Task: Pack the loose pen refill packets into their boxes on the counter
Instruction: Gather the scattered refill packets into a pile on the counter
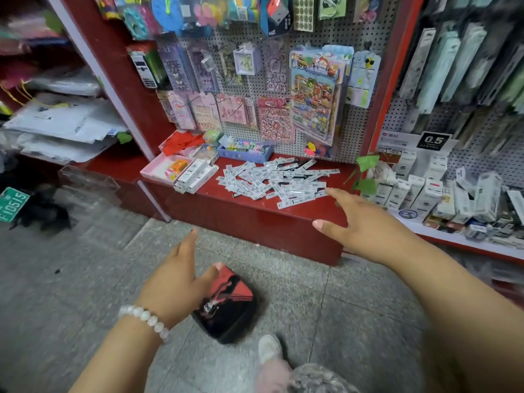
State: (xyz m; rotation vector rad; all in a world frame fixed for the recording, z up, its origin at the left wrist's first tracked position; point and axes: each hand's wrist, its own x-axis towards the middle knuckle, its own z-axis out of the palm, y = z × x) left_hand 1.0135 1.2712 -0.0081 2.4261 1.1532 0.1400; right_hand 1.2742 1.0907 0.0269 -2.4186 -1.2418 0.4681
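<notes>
Both our grips are spread and hold nothing — the right hand (pixel 365 225) reaches toward the refill packets (pixel 276 180) heaped on the red counter (pixel 306 211), the left hand (pixel 177 279) hangs low. The boxes (pixel 194 174) lie left of the heap — a sweeping grab could knock packets off the edge.

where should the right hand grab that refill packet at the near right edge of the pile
Pinch the refill packet by its long edges near the middle, coming from above and the front right, where the right hand is open. It lies flat on the red counter at the near edge of the pile, its near end free of the others, so it should lift off cleanly.
</notes>
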